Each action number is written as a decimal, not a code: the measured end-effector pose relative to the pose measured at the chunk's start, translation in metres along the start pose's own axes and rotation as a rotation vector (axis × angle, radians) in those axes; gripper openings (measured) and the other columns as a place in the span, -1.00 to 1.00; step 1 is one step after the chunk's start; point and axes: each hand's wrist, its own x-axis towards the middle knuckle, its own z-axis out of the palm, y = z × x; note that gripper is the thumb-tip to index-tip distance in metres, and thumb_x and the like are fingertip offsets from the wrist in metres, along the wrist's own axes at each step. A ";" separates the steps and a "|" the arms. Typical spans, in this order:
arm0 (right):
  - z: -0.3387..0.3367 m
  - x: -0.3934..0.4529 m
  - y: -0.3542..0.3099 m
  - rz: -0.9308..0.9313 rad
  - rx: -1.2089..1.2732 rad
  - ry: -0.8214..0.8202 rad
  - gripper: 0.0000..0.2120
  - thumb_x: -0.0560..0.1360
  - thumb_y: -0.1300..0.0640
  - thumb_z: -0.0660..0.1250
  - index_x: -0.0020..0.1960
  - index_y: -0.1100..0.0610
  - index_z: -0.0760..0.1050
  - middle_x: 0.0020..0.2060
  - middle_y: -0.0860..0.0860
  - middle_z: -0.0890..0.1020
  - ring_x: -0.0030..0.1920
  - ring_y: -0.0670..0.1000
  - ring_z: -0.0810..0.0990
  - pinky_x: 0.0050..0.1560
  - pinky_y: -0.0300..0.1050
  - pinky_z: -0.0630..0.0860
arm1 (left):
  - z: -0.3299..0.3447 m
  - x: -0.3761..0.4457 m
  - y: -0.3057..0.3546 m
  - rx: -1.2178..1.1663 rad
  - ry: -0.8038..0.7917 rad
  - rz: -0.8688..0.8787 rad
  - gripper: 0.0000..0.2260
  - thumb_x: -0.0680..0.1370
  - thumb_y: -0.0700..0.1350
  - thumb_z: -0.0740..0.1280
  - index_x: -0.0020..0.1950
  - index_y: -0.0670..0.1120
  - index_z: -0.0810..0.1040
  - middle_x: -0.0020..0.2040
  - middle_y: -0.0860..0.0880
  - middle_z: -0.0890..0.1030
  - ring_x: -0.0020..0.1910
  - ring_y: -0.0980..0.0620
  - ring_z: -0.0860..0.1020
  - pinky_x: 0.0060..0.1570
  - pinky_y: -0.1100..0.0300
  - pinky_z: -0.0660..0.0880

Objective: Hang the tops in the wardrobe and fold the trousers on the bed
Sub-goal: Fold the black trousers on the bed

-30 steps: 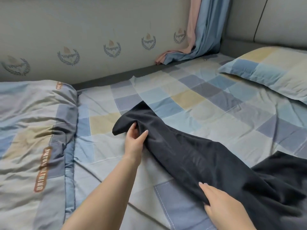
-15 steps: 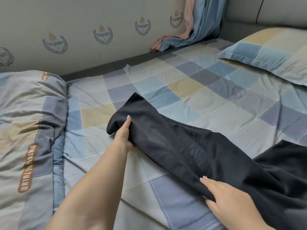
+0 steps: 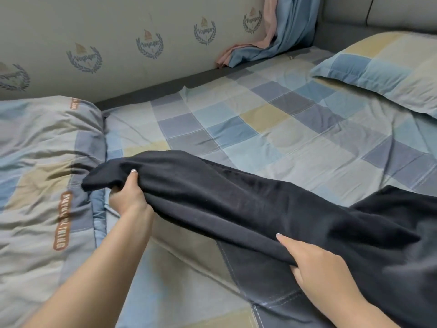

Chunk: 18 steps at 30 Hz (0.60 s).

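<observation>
— Near us, our right hand (image 3: 324,271) pinches the dark trousers (image 3: 236,204) mid-leg; our left hand (image 3: 128,197) grips the hem, lifted over the checked sheet (image 3: 272,129).

— Progress?

— No fold made yet, we judge; no tops or wardrobe in view. The duvet (image 3: 42,162) crowds the left edge, with open sheet beyond toward the pillow (image 3: 383,69).

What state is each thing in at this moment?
dark trousers: unfolded, leg stretched between both hands
left hand: grips the leg's end
right hand: pinches the leg's near edge
quilt: bunched up
pillow: lying flat
curtain: hanging, its end on the bed
</observation>
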 end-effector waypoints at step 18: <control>0.002 -0.061 -0.029 -0.201 -0.046 -0.175 -0.48 0.19 -0.35 0.47 0.00 -0.04 0.69 0.03 -0.10 0.67 -0.01 -0.09 0.67 -0.18 -0.21 0.61 | -0.168 0.031 0.046 0.171 -0.032 -0.375 -0.75 0.52 -0.22 0.36 0.20 -0.12 0.54 0.15 -0.13 0.59 -0.13 -0.03 0.59 -0.16 0.01 0.61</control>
